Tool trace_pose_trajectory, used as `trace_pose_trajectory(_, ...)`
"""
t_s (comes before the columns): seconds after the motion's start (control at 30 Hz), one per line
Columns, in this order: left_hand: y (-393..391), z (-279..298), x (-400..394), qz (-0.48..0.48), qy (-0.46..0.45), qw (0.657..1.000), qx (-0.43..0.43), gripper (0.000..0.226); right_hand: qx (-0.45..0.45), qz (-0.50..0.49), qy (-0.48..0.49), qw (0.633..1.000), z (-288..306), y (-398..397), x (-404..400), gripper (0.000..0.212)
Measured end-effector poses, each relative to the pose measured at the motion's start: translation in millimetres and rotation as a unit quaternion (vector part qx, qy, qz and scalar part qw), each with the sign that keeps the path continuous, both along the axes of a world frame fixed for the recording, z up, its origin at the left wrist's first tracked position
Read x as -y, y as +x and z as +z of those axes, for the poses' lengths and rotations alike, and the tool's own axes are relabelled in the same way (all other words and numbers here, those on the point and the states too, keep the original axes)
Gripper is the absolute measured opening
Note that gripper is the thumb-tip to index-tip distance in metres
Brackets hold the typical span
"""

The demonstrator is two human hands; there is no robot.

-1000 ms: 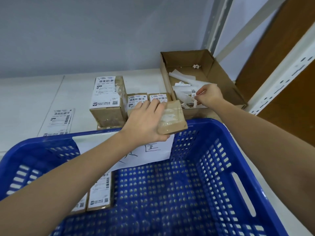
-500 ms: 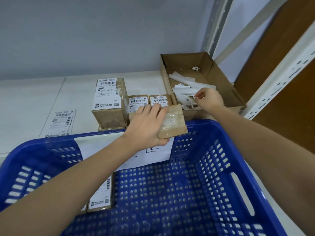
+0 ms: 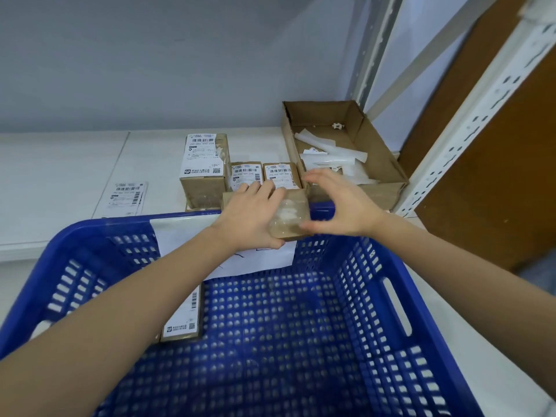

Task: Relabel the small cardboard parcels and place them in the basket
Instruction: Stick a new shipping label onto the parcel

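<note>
Right hand [image 3: 343, 203] has left the scrap box [image 3: 388, 176], now open beside the left-hand [image 3: 252, 218]-gripped parcel [image 3: 290, 218].

Barcode labels on parcels [image 3: 245, 176], print illegible

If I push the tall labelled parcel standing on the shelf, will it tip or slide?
The tall parcel stands on a narrow end, so a push near its top would probably tip it. It looks like stiff cardboard, so it should keep its shape. The smooth white shelf suggests that a low push would slide it.
</note>
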State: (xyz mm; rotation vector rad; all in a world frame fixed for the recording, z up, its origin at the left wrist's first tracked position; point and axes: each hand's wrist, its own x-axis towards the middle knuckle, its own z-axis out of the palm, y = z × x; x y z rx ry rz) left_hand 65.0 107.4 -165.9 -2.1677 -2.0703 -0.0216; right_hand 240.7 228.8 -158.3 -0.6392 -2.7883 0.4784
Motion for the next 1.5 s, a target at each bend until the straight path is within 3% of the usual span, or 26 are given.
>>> trace_pose_trajectory(0.1,-3,5,12,0.008,0.007,1.000,0.007,0.089,0.033,0.053,0.053,0.997,0,-3,18,0.103)
trace_pose_trajectory(0.3,-8,17,39,-0.001,0.031,0.999,0.032,0.086,0.034,0.098,0.154,0.983,4,-14,42,0.095)
trace_pose_trajectory(0.47,-15,20,63,0.005,0.040,0.999,0.013,0.091,0.021,0.093,0.128,0.987,5,-28,66,0.087)
trace_pose_trajectory(0.67,-42,19,98,0.063,0.002,0.997,-0.045,0.114,0.029,0.080,0.123,0.989,-3,-44,87,0.086)
trace_pose_trajectory(1.07,-84,26,143,0.081,-0.041,0.995,-0.049,0.098,0.091,0.082,0.136,0.983,-6,-81,124,0.103)
trace_pose_trajectory(1.5,-130,32,162,0.074,-0.062,0.991,-0.089,0.102,0.078,0.103,0.137,0.982,-13,-141,162,0.092)
